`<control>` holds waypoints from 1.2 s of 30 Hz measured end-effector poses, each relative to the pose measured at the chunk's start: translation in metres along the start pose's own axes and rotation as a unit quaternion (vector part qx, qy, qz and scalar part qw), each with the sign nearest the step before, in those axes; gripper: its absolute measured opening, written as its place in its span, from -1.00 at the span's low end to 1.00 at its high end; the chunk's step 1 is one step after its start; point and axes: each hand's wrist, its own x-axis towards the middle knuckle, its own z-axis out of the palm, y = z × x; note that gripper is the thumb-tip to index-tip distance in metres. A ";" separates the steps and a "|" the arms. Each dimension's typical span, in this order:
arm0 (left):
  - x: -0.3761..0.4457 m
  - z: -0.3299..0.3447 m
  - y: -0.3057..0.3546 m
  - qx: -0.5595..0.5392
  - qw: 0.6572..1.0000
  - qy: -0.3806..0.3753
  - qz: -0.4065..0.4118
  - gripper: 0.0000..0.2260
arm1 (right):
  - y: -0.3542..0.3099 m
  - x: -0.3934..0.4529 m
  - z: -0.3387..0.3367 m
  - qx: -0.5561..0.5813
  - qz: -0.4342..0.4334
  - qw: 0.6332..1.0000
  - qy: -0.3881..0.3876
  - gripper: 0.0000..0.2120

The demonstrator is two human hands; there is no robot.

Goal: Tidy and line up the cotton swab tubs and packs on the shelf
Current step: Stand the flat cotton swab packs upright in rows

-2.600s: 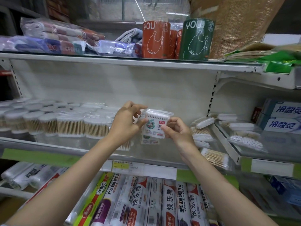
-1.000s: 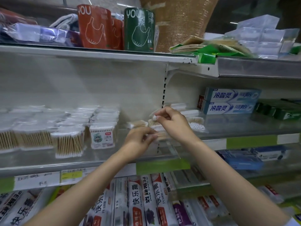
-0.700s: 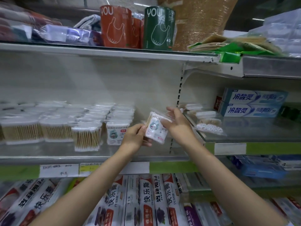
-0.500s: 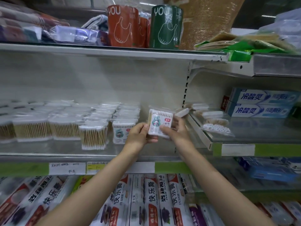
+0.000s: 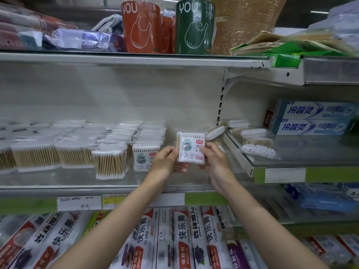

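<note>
A clear square pack of cotton swabs (image 5: 191, 147) with a cartoon label is held upright above the middle shelf (image 5: 87, 188). My left hand (image 5: 166, 163) grips its left edge and my right hand (image 5: 216, 162) grips its right edge. Just left of it stands a matching labelled pack (image 5: 144, 158) at the end of a row. Rows of clear swab tubs (image 5: 109, 163) fill the shelf to the left. Loose flat swab packs (image 5: 256, 141) lie scattered on the right-hand shelf.
Toothpaste boxes (image 5: 314, 117) sit at the back right. Orange and green rolls (image 5: 195, 27) stand on the upper shelf. Plastic wrap boxes (image 5: 182, 237) fill the shelf below. A slotted upright (image 5: 220, 105) divides the two shelf bays.
Both hands took a labelled swab pack from the scattered packs on the right and brought it left, turning it upright beside the row. The view shifted left.
</note>
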 end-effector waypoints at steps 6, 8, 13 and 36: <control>0.003 0.000 -0.002 0.039 0.999 0.006 0.021 -0.81 | 0.001 0.003 0.001 0.010 0.029 0.999 0.022 -0.85; 0.004 0.000 -0.006 0.095 0.994 0.016 0.049 -0.82 | 0.001 0.004 0.001 0.008 0.028 0.999 0.032 -0.86; 0.003 0.002 -0.015 0.160 0.977 -0.002 0.144 -0.84 | 0.004 0.007 -0.001 0.053 -0.031 0.997 0.053 -0.89; 0.001 -0.004 -0.008 -0.050 0.995 -0.038 0.072 -0.73 | 0.008 0.006 -0.003 -0.003 -0.005 1.000 0.029 -0.66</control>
